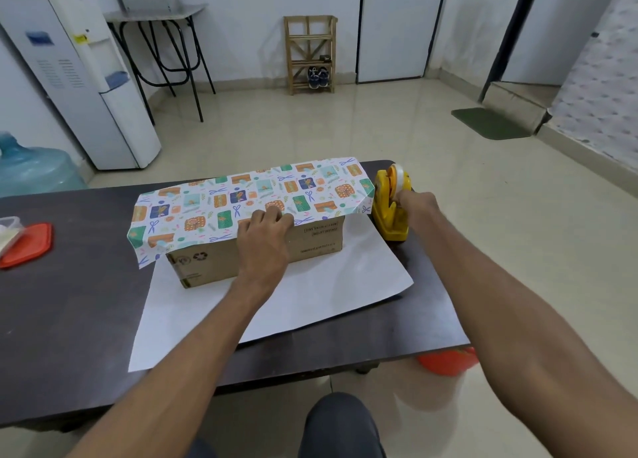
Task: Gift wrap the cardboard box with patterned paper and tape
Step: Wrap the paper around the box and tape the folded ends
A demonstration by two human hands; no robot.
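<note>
Two bare hands work at a dark table [69,302], seen from the head camera. The box [207,262] lies lengthwise at the table's middle on the white back of the paper [241,195]. The paper's far part is folded patterned side up over the box's top, so the top and far side are hidden and only the near face and right end show. The left hand [266,231] sits at the box's near top edge, fingers bent over the paper's edge and holding it there; its thumb is out of sight. The right hand [416,203] reaches to the yellow dispenser [390,212] just beside the paper's right end. Its back faces the camera and its fingertips are hidden, so whether they are together on the tape or apart cannot be told.

At the table's left edge an orange lid [29,243] lies beside a clear tub [8,228], cut off by the frame. An orange object [448,361] shows below the table's right corner, too hidden to name. A knee [341,423] shows at the bottom edge. Beyond stand a water cooler [76,77], a blue jug [31,171] partly cut off, a folding table [155,12], a wooden rack [310,43] holding shoes [318,76], and a green mat [490,123].
</note>
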